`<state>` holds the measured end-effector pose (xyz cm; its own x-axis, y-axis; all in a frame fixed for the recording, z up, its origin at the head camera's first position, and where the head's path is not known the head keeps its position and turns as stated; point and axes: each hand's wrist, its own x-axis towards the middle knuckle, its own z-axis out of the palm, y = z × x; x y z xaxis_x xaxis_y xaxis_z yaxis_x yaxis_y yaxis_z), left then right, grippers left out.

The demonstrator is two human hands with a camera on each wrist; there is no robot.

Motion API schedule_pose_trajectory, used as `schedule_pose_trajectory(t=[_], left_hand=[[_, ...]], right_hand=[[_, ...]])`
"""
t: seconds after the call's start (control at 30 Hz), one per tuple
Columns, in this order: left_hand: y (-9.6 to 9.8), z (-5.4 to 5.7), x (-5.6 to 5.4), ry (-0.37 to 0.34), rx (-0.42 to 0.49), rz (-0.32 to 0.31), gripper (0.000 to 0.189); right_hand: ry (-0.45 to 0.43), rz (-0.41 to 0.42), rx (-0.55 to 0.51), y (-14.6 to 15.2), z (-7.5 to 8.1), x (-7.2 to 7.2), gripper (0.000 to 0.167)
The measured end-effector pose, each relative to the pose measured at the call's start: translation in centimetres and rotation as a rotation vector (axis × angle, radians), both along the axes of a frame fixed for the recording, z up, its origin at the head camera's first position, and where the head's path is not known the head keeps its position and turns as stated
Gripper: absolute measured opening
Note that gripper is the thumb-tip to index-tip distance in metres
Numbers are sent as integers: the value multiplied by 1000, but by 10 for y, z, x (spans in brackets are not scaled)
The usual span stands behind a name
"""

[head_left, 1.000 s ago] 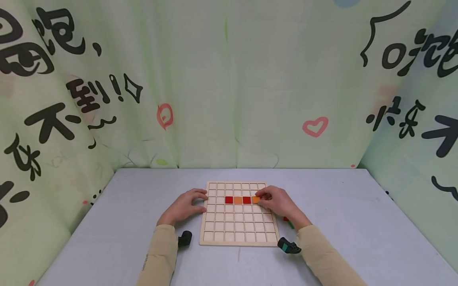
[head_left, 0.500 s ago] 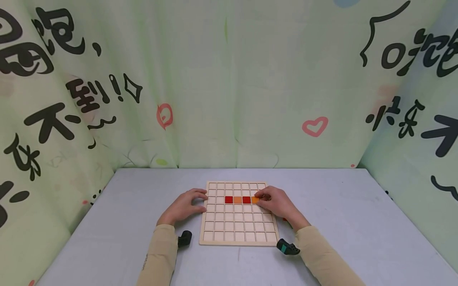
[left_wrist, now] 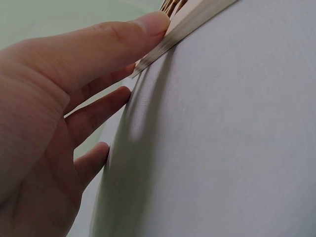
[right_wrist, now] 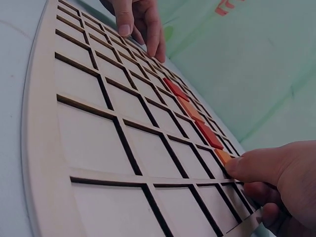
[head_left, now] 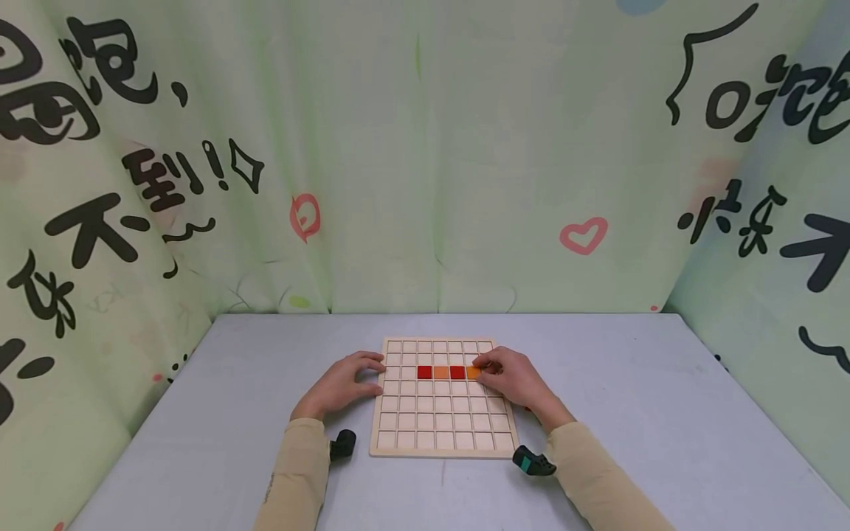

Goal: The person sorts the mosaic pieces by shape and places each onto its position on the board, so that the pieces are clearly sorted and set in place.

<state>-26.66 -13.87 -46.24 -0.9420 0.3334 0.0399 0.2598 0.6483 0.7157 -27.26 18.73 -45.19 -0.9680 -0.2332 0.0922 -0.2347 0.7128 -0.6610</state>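
Observation:
A wooden grid board (head_left: 425,452) lies on the table, with a row of square tiles in its upper part. From left to right the row runs red tile (head_left: 424,372), orange tile (head_left: 441,372), red tile (head_left: 457,372), then a lighter orange tile (head_left: 473,373). My right hand (head_left: 510,375) is at this last tile, fingers curled; in the right wrist view the thumb presses on the tile (right_wrist: 223,157). My left hand (head_left: 341,383) touches the board's left edge with thumb and fingertips, its fingers nearly straight and spread in the left wrist view.
A small bit of red (head_left: 527,408) peeks out under the right wrist, beside the board. Black wrist cameras sit on both forearms, the right one (head_left: 533,462) overlapping the board's lower right corner. A printed curtain (head_left: 425,184) surrounds the white table (head_left: 219,413).
My right wrist and forearm have shifted slightly left and down, covering the red and green pieces that showed beside the board. The right fingertips stay at the orange tile; my left hand stays put.

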Motion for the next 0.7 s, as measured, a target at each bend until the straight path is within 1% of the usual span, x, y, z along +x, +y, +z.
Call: schedule_pose_trajectory(t=[0.1, 0.33, 0.47, 0.7], left_hand=[[-1, -1, 0, 2, -1, 0, 34], [0, -2, -1, -20, 5, 19, 33], [-1, -3, -2, -13, 2, 13, 33], [-1, -3, -2, -9, 3, 11, 33]], right_hand=[[2, 1, -4, 0, 0, 1, 19], [3, 1, -15, -1, 0, 1, 19], [-3, -10, -20, 0, -1, 1, 20], [-63, -92, -62, 7, -1, 2, 28]])
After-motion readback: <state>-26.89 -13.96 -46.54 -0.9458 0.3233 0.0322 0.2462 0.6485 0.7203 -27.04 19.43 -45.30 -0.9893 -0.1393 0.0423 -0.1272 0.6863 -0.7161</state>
